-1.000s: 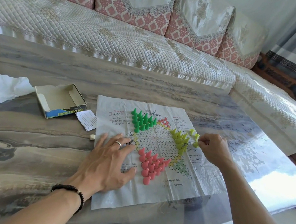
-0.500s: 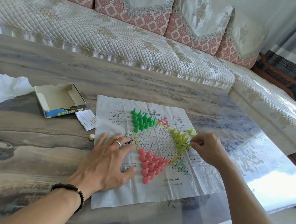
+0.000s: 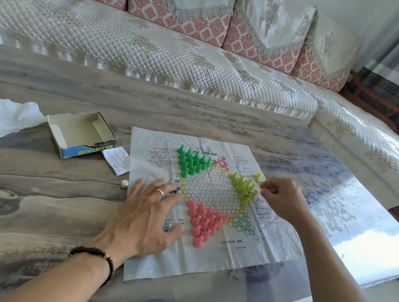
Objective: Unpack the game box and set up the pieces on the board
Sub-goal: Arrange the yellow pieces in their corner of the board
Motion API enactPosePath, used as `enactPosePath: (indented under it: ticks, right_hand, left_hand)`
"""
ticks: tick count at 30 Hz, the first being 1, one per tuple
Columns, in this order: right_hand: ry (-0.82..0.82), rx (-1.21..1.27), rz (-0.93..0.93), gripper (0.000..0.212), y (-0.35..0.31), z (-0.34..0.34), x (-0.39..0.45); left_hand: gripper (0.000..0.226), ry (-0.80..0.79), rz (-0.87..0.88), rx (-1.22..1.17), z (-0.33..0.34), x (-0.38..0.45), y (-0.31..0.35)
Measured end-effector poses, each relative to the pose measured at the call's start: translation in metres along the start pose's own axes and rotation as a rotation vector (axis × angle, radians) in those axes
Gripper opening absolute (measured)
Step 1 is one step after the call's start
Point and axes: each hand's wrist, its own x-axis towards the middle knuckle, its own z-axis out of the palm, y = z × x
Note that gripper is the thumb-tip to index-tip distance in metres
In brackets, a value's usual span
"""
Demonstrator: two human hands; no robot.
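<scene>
Paper board (image 3: pixel 216 196) lies flat on the table (image 3: pixel 42 199); everything below is placed relative to it.

My left hand (image 3: pixel 146 216) lies palm down on the board's left part, fingers spread wide and straight, pressing the sheet. Fingertips reach toward the printed hex grid; thumb points at the pink pieces (image 3: pixel 202 221). Ring on one finger, dark bead bracelet (image 3: pixel 96 259) on the wrist.

My right hand (image 3: pixel 280 197) sits at the board's right edge, fingers curled tight, thumb and forefinger pinching a small yellow piece (image 3: pixel 264 180). Most of that piece is hidden by the fingertips.

Pieces on the board:
- green pieces (image 3: pixel 191 161): packed cluster, upper left of the grid, upright.
- yellow-green pieces (image 3: pixel 243 186): cluster on the grid's right point, just left of my right hand. One more stands apart just above that cluster, near my pinch.
- pink pieces: cluster on the grid's lower left point, just right of my left thumb.

Off the board:
- game box (image 3: pixel 80 134): open, looks empty, left of the board's top-left corner.
- small printed leaflet (image 3: pixel 117 160): between box and board, touching the board's left edge.
- white die (image 3: pixel 124 183): on the table just left of the board.
- crumpled white paper (image 3: pixel 4 116): well left of the box.
</scene>
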Motion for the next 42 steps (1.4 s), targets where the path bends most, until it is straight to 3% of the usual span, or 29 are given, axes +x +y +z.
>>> enactPosePath:
  ticks: [7, 12, 19, 23, 33, 42]
  right_hand:
    - [0.233, -0.076, 0.183, 0.018, 0.024, -0.007, 0.006]
    - [0.168, -0.141, 0.158, 0.031, 0.026, 0.002, 0.006]
    - [0.102, -0.227, 0.033, 0.012, 0.024, 0.010, 0.002]
    - [0.091, -0.213, -0.012, 0.031, 0.025, 0.008, 0.002]
    - [0.126, 0.048, 0.084, 0.014, 0.009, -0.004, 0.018]
    - [0.077, -0.051, -0.021, 0.010, 0.003, 0.009, 0.022]
  left_hand:
    - [0.073, -0.001, 0.002, -0.003, -0.001, -0.001, 0.000]
    - [0.073, 0.009, 0.000, -0.023, 0.000, 0.000, 0.000]
    - [0.072, 0.000, -0.001, 0.000, 0.000, 0.000, -0.001]
    - [0.073, -0.001, 0.001, 0.000, 0.000, 0.000, -0.001]
    - [0.073, 0.013, 0.001, -0.016, 0.001, 0.000, -0.001]
    - [0.074, 0.007, 0.000, 0.000, 0.002, 0.000, -0.002]
